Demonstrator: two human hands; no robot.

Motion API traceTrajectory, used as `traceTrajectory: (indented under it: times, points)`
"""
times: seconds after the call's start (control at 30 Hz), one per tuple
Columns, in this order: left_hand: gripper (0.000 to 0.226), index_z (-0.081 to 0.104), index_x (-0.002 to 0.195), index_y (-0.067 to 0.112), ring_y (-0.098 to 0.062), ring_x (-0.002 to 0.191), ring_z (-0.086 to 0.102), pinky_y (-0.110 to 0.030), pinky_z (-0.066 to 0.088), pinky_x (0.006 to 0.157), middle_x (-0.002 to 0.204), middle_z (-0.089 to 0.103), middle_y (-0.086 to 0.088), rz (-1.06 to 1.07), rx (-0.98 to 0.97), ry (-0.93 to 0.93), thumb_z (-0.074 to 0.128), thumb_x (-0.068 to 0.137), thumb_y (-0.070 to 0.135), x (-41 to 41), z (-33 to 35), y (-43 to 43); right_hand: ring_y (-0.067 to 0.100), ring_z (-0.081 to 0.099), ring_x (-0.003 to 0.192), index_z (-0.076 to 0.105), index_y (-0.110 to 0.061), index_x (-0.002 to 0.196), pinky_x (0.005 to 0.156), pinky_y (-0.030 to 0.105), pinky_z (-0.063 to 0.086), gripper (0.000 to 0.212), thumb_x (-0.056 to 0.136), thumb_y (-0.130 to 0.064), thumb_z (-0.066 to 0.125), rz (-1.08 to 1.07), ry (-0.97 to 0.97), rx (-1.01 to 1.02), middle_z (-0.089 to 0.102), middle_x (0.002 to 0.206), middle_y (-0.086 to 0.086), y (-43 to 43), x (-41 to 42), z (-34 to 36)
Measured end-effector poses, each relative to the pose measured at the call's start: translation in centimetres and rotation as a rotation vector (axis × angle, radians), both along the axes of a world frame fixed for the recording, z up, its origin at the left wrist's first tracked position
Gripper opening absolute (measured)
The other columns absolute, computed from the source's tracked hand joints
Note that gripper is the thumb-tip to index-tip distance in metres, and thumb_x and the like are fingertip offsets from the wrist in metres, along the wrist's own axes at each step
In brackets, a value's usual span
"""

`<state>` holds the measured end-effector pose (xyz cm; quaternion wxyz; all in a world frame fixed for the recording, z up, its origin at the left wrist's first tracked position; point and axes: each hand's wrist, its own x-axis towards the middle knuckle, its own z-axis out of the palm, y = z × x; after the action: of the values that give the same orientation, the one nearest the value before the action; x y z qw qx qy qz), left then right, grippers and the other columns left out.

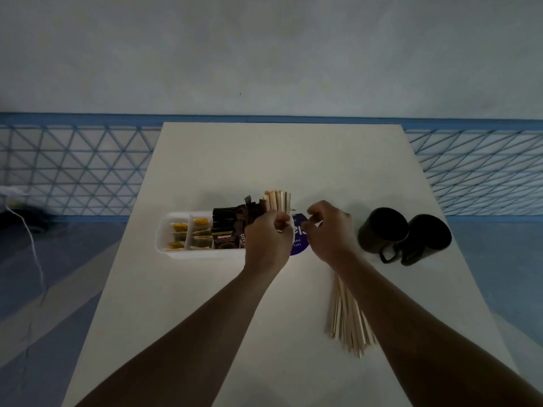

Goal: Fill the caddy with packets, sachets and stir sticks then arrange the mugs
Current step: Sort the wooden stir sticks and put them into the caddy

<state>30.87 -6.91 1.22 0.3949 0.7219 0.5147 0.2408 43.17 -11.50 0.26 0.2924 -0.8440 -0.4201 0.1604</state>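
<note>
Evidently, a bundle of stir sticks (277,201) is being stood in the right end of the caddy (188,251).

From the head view, the bundle is gripped upright by the left hand (269,239), fingers curled round its lower part, probably so that the sticks are kept together while being seated beside the dark packets (224,230) and yellow sachets (188,234) already filed in their compartments. The right hand (330,230) is held just right of the bundle with fingers curled; whether anything is pinched cannot be told. A purple disc (299,240) is partly hidden between the hands. More loose stir sticks (346,321) are left on the tabletop (264,157) under the right forearm, and two dark mugs (382,230) are lying on their sides further right, not yet arranged.
</note>
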Motion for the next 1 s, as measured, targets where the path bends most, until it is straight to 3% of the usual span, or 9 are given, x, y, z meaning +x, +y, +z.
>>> traceTrajectory:
  times: [0.07,0.17,0.3,0.43,0.6,0.7,0.9,1.0]
  points:
    - [0.021,0.067,0.112,0.012,-0.018,0.104,0.066,-0.028,0.058,0.081,0.112,0.07,-0.004,-0.06,-0.05,0.021,0.065,0.092,0.017,0.4,-0.5,-1.0,0.014,0.062,0.085,0.067,-0.013,0.11,0.063,0.018,0.043,0.021,0.091,-0.019,0.068,-0.004,0.007,-0.022,0.071,0.101,0.003,-1.5,0.6,-0.3]
    - [0.019,0.069,0.108,0.012,-0.019,0.098,0.067,-0.038,0.058,0.087,0.106,0.071,-0.004,-0.136,-0.14,0.085,0.068,0.089,0.017,1.3,-1.6,-2.9,0.019,0.065,0.089,0.07,-0.013,0.108,0.072,0.025,0.049,0.022,0.088,-0.023,0.072,-0.049,0.036,-0.093,0.072,0.1,0.003,-4.1,1.7,-1.1]
    - [0.027,0.067,0.108,0.016,-0.019,0.099,0.065,-0.035,0.055,0.09,0.107,0.069,-0.003,-0.225,-0.312,0.238,0.073,0.084,0.027,2.1,-3.3,-4.9,0.016,0.062,0.09,0.07,-0.015,0.107,0.074,0.028,0.049,0.023,0.086,-0.021,0.072,-0.103,0.034,-0.204,0.07,0.099,0.001,-7.7,2.9,-2.1]
    - [0.043,0.06,0.125,0.011,-0.021,0.111,0.061,-0.025,0.045,0.084,0.122,0.065,-0.005,-0.329,-0.36,0.377,0.07,0.087,0.029,2.9,-4.2,-6.9,0.028,0.066,0.092,0.071,-0.012,0.101,0.073,0.032,0.052,0.02,0.081,-0.015,0.068,-0.15,0.011,-0.287,0.071,0.099,0.005,-10.8,4.0,-2.5]
    - [0.039,0.055,0.123,0.008,-0.02,0.106,0.062,-0.022,0.043,0.079,0.121,0.063,-0.006,-0.371,-0.353,0.455,0.063,0.094,0.032,4.0,-4.6,-9.2,0.024,0.063,0.107,0.062,-0.016,0.127,0.087,0.036,0.055,0.045,0.084,-0.025,0.069,-0.207,0.033,-0.325,0.064,0.124,0.006,-13.4,4.5,-3.8]
    - [0.044,0.056,0.12,0.008,-0.022,0.102,0.064,-0.026,0.049,0.078,0.117,0.065,-0.008,-0.362,-0.32,0.493,0.068,0.089,0.037,4.6,-4.6,-10.2,0.025,0.061,0.109,0.057,-0.014,0.133,0.088,0.037,0.054,0.052,0.084,-0.026,0.07,-0.204,0.064,-0.378,0.06,0.127,0.008,-14.1,4.6,-4.0]
    - [0.064,0.054,0.12,0.01,-0.024,0.104,0.064,-0.032,0.054,0.085,0.118,0.064,-0.007,-0.275,-0.282,0.49,0.079,0.074,0.048,5.4,-5.2,-11.7,0.021,0.061,0.077,0.065,-0.013,0.094,0.061,0.031,0.051,0.016,0.082,-0.025,0.065,-0.146,0.096,-0.44,0.066,0.089,0.005,-14.4,4.5,-4.1]
    - [0.058,0.056,0.114,0.013,-0.023,0.096,0.066,-0.035,0.057,0.081,0.112,0.065,-0.005,-0.237,-0.264,0.477,0.077,0.074,0.049,5.6,-5.7,-12.1,0.023,0.062,0.072,0.068,-0.01,0.085,0.06,0.034,0.053,0.011,0.081,-0.019,0.063,-0.118,0.098,-0.431,0.067,0.078,0.007,-14.2,4.2,-4.0]
